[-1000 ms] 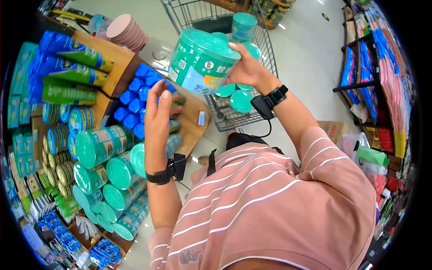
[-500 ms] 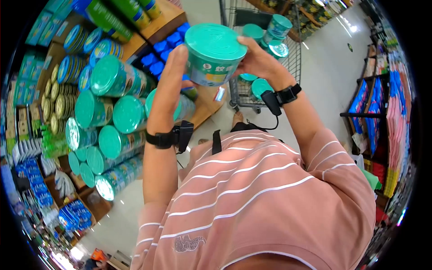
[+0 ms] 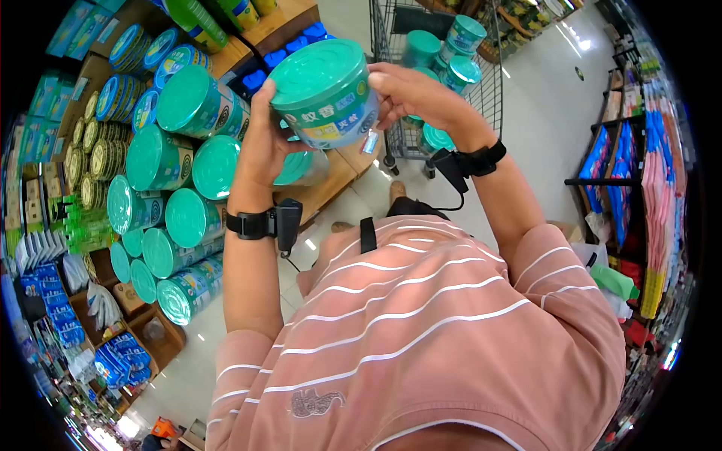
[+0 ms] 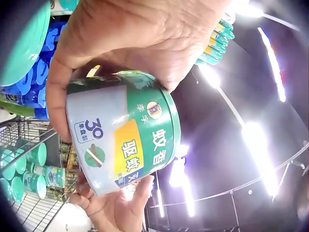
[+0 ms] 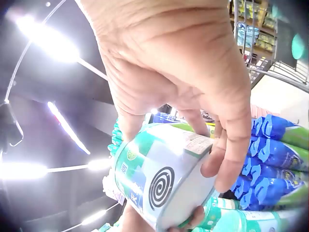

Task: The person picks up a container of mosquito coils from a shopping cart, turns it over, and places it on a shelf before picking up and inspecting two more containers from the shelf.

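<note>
Both hands hold a round tub of mosquito coils (image 3: 323,94) with a green lid, up in front of the chest. My left hand (image 3: 263,143) grips its left side, thumb near the lid's rim and fingers reaching beneath. On the other side my right hand (image 3: 421,98) grips it, thumb by the rim. The left wrist view shows the tub's printed label (image 4: 128,145); a black coil picture (image 5: 161,187) faces the right wrist camera. Similar green-lidded tubs (image 3: 214,167) lie on their sides in a stack to the left, close by the left forearm.
A wire shopping cart (image 3: 492,101) stands ahead, with several green-lidded tubs (image 3: 460,73) inside. Blue-capped containers (image 3: 254,79) and round tins (image 3: 124,98) fill the left display. Shelves with blue and pink packs (image 3: 623,173) line the right side of the aisle.
My left hand, off the tub a second ago, has come round its left side. The tub has moved left, away from over the cart, and turned to show more of its front label.
</note>
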